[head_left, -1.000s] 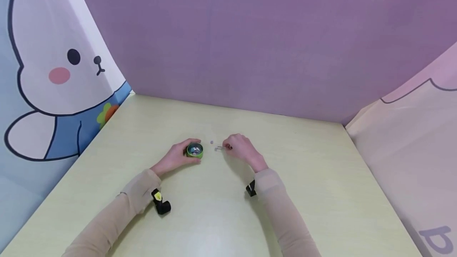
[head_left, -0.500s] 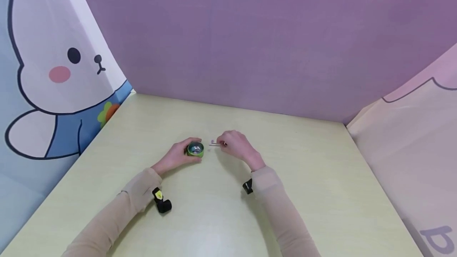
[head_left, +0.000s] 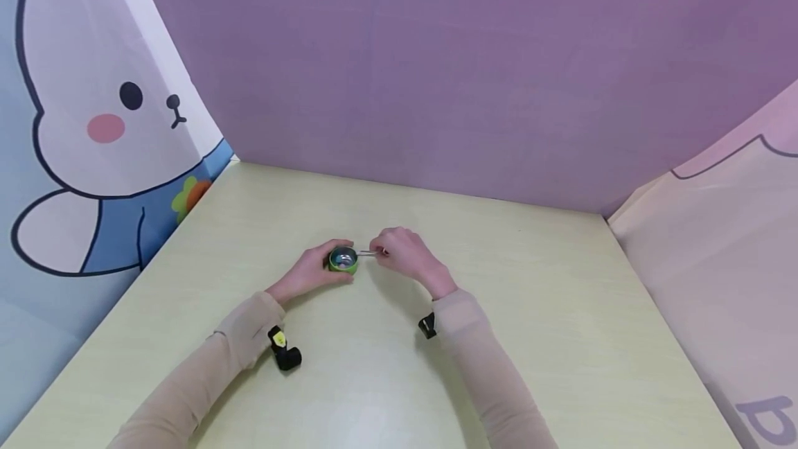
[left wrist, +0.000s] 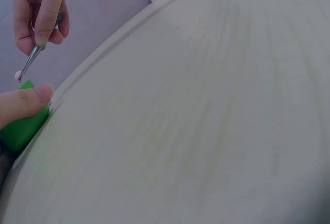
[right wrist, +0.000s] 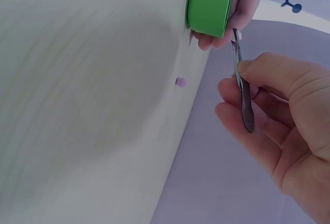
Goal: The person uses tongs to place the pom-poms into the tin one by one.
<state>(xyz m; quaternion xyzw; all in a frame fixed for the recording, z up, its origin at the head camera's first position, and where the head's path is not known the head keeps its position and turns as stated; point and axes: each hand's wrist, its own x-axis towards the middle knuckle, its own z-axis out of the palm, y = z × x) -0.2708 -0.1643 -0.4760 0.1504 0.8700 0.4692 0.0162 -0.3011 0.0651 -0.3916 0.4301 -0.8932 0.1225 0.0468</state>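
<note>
My left hand [head_left: 312,270] grips a small green cup [head_left: 343,270] from its left side, fingers behind and thumb in front. The cup has a shiny metal lining, and small things lie inside it, too small to make out. My right hand [head_left: 406,255] pinches metal tweezers [right wrist: 241,74] between thumb and fingers. A small pale bead [left wrist: 18,75] sits at the tweezers' tips, just above the cup's rim in the left wrist view. On the tabletop, near the cup, lies a round purple bead [right wrist: 181,82], not visible in the head view.
The pale wooden table [head_left: 374,366] meets a purple backdrop [head_left: 436,89] behind the hands. Printed cartoon cloth [head_left: 106,186] hangs at the left, and a pale pink cloth [head_left: 717,262] at the right. Black cameras [head_left: 285,352] are strapped on both wrists.
My right hand has moved left with the tweezers, from over the table beside the beads to the cup's right rim. The left hand still holds the cup in nearly the same spot.
</note>
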